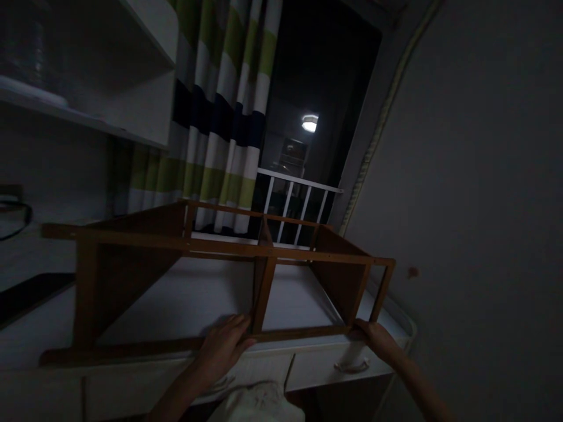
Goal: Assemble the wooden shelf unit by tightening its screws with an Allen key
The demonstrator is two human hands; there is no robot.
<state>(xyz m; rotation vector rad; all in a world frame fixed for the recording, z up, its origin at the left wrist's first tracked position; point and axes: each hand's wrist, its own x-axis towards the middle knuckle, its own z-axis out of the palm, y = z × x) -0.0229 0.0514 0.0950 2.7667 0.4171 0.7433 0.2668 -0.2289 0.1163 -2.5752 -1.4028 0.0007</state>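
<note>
A brown wooden shelf frame lies lengthwise on a white desk, its open compartments facing me. My left hand is closed over the frame's lower front rail, just left of the middle upright, with the thumb lying along the rail's near side. Further right, my right hand grips the same rail near the right-hand upright; its fingertips are partly hidden behind the wood. Dim light leaves finger detail unclear.
Behind the frame are a striped curtain and a dark window with a white railing. A white wall shelf overhangs the left. A flat black object lies on the desk at left. A drawer handle projects below the desktop.
</note>
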